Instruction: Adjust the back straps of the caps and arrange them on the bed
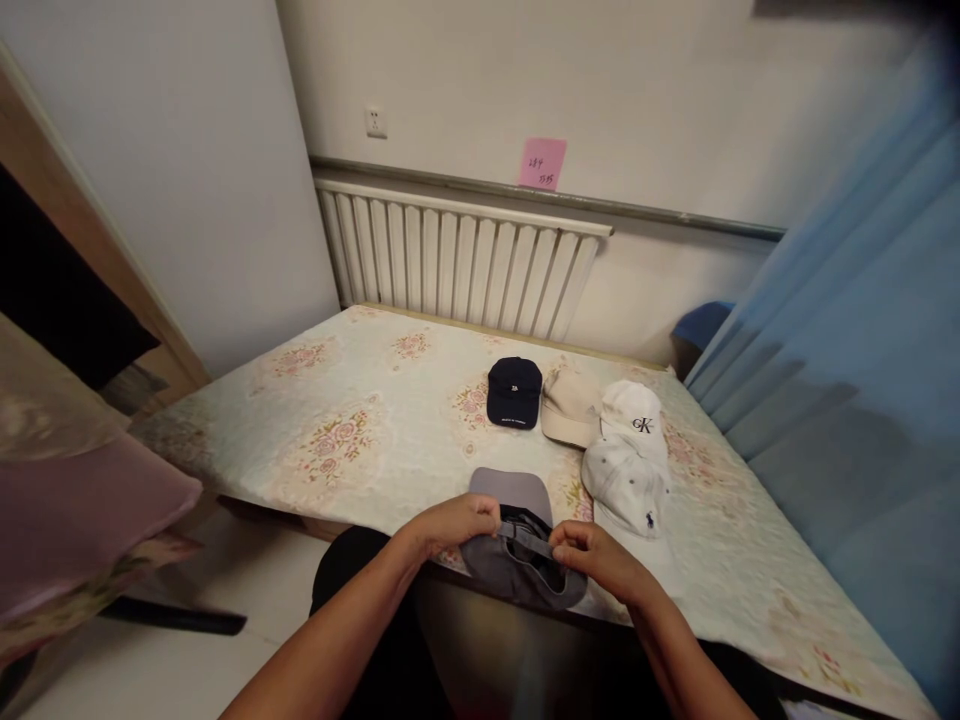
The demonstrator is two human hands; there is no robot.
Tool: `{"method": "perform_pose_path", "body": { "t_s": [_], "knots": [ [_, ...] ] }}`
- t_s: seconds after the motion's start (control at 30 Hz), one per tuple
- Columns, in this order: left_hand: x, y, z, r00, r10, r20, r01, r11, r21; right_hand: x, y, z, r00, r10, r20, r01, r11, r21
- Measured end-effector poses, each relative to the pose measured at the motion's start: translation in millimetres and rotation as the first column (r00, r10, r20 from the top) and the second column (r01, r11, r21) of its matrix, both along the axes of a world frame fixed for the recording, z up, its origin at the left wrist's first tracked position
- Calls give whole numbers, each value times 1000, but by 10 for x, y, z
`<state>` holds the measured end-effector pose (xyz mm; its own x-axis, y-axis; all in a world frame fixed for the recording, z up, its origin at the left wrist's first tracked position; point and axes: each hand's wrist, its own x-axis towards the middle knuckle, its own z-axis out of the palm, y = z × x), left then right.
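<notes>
A grey baseball cap (510, 487) lies at the near edge of the bed, its brim pointing away from me and its back opening toward me. My left hand (466, 520) pinches the cap's back strap (531, 541) near its left end. On the other side, my right hand (592, 555) grips the strap's right end between thumb and fingers. The strap stretches between both hands across the opening. Beyond the grey cap sit a navy cap (514, 392), a beige cap (568, 405), a white cap with black letters (630, 408) and a white cap with a small dark emblem (622, 482).
The caps rest on a flower-patterned bed cover (405, 400). A white radiator (457, 255) and a pipe run along the wall behind. A blue curtain (847, 350) hangs at the right. At the left stands a pink-cushioned seat (90, 520).
</notes>
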<state>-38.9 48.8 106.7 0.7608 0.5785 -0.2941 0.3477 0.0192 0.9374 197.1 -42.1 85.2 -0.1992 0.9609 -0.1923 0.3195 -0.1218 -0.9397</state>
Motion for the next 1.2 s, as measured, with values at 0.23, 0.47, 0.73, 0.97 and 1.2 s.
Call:
{"method": "perform_pose_path", "body": {
  "t_s": [0.23,0.47,0.73,0.97,1.2],
  "knots": [
    [55,-37,13,999,-9,32,8,999,44,-321,44,236,988,87,126,-83,996,-42],
    [41,-29,-6,999,-29,38,27,998,53,-393,92,199,996,77,-34,-78,997,-24],
    [79,-66,28,999,-41,21,39,997,71,-418,95,14,993,26,-112,-30,999,-35],
    [71,-72,35,999,-44,25,41,996,82,-483,42,105,994,-36,-99,35,999,-11],
    [96,-94,41,998,-47,34,45,996,73,-496,34,99,990,-76,-116,74,997,-21]
  ]
}}
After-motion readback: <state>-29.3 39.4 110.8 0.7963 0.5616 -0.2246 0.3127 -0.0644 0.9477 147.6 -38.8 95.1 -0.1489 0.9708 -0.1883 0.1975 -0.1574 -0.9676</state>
